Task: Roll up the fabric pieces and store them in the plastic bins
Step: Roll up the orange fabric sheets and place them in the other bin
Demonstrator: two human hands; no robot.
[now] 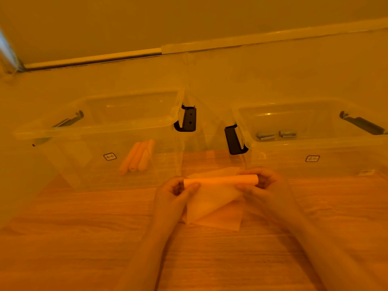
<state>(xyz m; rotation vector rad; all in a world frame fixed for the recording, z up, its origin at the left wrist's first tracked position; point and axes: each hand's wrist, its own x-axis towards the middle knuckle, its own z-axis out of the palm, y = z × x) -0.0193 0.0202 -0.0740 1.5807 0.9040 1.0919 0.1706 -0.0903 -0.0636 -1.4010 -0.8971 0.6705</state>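
Fabric piece (212,198), pale and partly rolled, lies on the wooden floor (84,238) in front of the gap between two clear plastic bins. Its rolled part forms a tube at the far edge; the unrolled part spreads toward the person over further flat fabric sheets (226,221).

Left of the fabric piece stands the left bin (63,131), which holds three rolled fabric tubes (137,156) lying side by side. A black latch handle (186,119) hangs on the bin's right end.

Left hand (174,190) pinches the left end of the roll, fingers curled round it. Right hand (264,181) grips the right end of the roll in the same way.

Right of the fabric piece stands the right bin (336,143), with a black latch handle (234,139) on its left end and two small grey rolls (275,135) inside.
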